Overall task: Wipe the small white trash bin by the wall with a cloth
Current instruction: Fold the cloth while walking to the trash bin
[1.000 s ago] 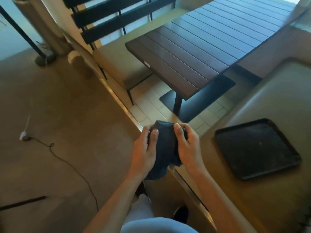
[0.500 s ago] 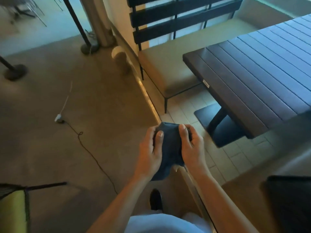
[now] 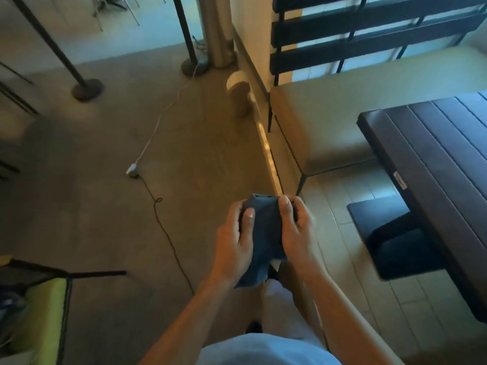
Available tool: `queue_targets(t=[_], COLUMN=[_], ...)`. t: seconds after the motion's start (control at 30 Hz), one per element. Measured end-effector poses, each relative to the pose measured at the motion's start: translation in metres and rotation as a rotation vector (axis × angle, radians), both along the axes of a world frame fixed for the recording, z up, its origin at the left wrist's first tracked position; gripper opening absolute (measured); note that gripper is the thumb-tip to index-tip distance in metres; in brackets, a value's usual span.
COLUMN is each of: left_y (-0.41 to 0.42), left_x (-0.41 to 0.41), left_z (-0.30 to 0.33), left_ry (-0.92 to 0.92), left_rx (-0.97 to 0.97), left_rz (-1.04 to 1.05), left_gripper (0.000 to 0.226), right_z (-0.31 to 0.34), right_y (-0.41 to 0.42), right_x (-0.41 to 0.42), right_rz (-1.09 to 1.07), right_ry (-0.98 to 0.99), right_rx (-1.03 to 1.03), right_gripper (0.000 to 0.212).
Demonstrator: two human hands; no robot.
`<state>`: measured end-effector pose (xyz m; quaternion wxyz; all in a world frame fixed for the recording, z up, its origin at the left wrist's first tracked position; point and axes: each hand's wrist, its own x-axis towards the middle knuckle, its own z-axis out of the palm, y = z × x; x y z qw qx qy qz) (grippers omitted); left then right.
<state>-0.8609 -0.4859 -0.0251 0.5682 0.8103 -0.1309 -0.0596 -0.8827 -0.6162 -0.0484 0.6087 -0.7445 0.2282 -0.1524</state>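
Gripped by both the left hand (image 3: pixel 233 242) and right hand (image 3: pixel 295 233), the cloth (image 3: pixel 264 233) was held well short of the upright bin (image 3: pixel 238 97), standing far ahead against the wall.

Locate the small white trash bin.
In the head view, the trash bin stands on the floor at upper centre, against the wall's base, left of the bench.

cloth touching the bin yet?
No. The cloth is held between the left hand and right hand, well apart from the white trash bin standing by the wall.
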Motion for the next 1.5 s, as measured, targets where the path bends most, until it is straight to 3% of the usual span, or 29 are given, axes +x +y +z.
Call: queue_targets(t=[0.43,0.8,1.5], left_y=[-0.066,-0.093,-0.001], left_x=[0.173,0.297,0.62], left_z=[0.006,0.01,0.007], left_ry=[0.079,0.082,0.071], left_rx=[-0.014,-0.024,-0.021], left_rz=[0.213,0.263,0.24], left_gripper=[0.019,0.022,0.029], right_z=[0.008,0.013,0.015], right_y=[-0.064,-0.092,0.0], right_x=[0.196,0.327,0.641], right_rz=[0.183,0.264,0.247], right_ry=[-0.004,-0.002,-0.012], right_rx=[0.02,0.028,0.039], right_gripper=[0.025,0.028,0.027])
